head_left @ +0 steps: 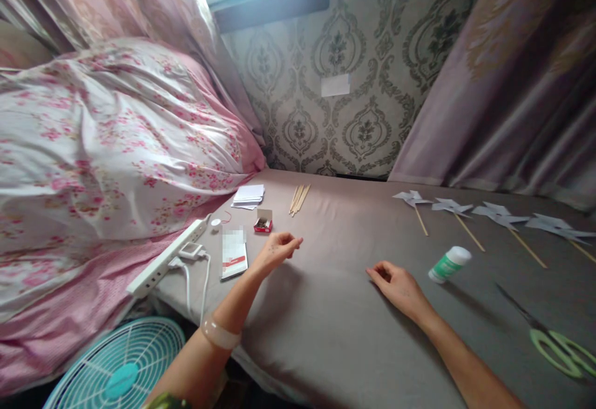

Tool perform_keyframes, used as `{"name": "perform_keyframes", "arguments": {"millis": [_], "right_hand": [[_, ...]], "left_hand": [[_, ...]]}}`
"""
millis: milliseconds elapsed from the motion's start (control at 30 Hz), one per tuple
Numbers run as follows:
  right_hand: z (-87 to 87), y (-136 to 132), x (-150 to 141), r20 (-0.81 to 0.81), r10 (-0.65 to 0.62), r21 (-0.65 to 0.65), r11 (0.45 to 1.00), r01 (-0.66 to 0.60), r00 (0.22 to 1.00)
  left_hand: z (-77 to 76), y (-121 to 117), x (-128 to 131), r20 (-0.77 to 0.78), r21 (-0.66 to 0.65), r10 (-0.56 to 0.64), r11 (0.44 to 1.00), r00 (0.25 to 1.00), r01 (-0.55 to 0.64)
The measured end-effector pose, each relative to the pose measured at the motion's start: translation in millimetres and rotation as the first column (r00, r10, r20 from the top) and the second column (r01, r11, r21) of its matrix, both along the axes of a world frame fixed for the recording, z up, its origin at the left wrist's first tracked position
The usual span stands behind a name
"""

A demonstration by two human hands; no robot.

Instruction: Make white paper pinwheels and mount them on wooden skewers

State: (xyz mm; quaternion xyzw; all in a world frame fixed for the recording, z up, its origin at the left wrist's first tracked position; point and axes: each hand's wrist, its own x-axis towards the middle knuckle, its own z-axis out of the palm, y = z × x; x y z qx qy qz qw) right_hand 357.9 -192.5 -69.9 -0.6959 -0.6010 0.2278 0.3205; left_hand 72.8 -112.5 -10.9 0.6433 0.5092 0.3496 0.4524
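Observation:
My left hand [280, 247] hovers over the bed-like grey surface with its fingers pinched together; whatever is in them, if anything, is too small to make out. Just behind it stands a small open red box [263, 225] with tiny metallic pieces inside. My right hand [395, 283] is closed too, thumb and forefinger meeting in a curl, and I cannot tell if it holds anything. A green and white glue stick [449, 265] stands to its right. Beyond that lie scissors [552, 341] with pale green handles. Several white paper pinwheels [499, 216] on wooden sticks form a row at the right.
Thin wooden sticks [299, 200] and a stack of white paper [248, 195] lie toward the back. A phone-sized flat item [234, 254] is left of my left hand. A power strip [167, 260] with cables runs along the left edge, above a turquoise fan [121, 379].

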Motion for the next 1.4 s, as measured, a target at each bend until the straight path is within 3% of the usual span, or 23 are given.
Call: {"name": "perform_keyframes", "arguments": {"millis": [167,367,633,833,1067,1400], "right_hand": [[2.4,-4,-2,0.005,-0.004,-0.028,1.0,0.004,1.0],[-0.5,-5,-3,0.019,-0.021,-0.062,0.998,0.022,1.0],[0.1,-7,-5,0.058,-0.028,-0.097,0.995,0.033,0.998],[3.0,-6,-7,0.079,-0.043,-0.103,0.993,0.051,0.996],[5.6,-7,-8,0.084,-0.034,-0.109,0.993,0.043,0.996],[0.2,-6,-6,0.083,-0.052,-0.138,0.988,0.063,0.995]], "left_hand": [[18.4,24,-47,-0.055,0.097,0.134,0.987,0.989,-0.128],[22.5,79,-87,-0.151,0.237,0.33,0.927,0.932,-0.29],[12.5,163,-106,-0.341,0.346,0.462,0.871,0.819,-0.348],[4.2,212,-106,-0.518,0.378,0.469,0.876,0.715,-0.3],[-5.6,238,-101,-0.656,0.355,0.416,0.906,0.629,-0.23],[-9.2,246,-111,-0.716,0.337,0.378,0.924,0.588,-0.183]]}}
